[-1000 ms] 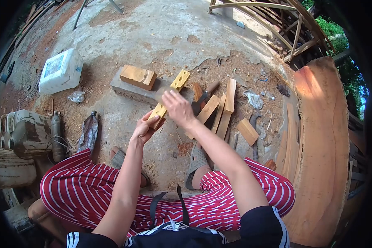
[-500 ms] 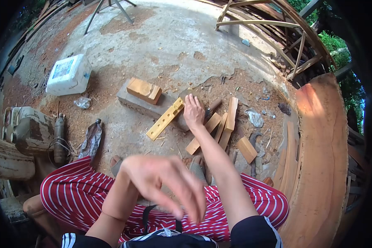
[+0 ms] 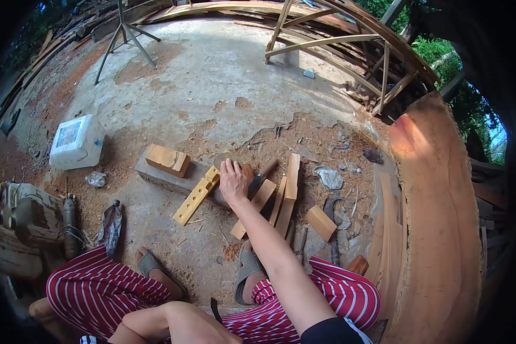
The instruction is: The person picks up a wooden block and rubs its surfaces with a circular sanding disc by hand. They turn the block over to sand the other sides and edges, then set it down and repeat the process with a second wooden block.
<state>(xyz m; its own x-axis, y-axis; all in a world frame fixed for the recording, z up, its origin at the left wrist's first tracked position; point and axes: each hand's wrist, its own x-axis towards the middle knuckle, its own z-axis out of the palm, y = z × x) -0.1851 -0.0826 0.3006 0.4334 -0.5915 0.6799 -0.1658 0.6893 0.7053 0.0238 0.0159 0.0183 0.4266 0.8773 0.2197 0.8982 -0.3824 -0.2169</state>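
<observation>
My right hand lies at the far end of a dark wooden beam, fingers stretched forward and close to a round brownish piece. Just left of it, a yellow wooden bar with a row of holes and a notched end leans across the beam. A short wood block sits on top of the beam's left part. My left hand is bent down at the bottom edge, near my lap; its fingers are out of sight.
Several cut wood pieces lie right of my hand, beside a dark-handled tool and a curved metal tool. A broad plank runs along the right. A white plastic container and a crumpled bottle stand left.
My left hand has dropped from in front of my lap to the bottom edge. The view has tilted up and shifted right; my right hand stays by the beam's end.
</observation>
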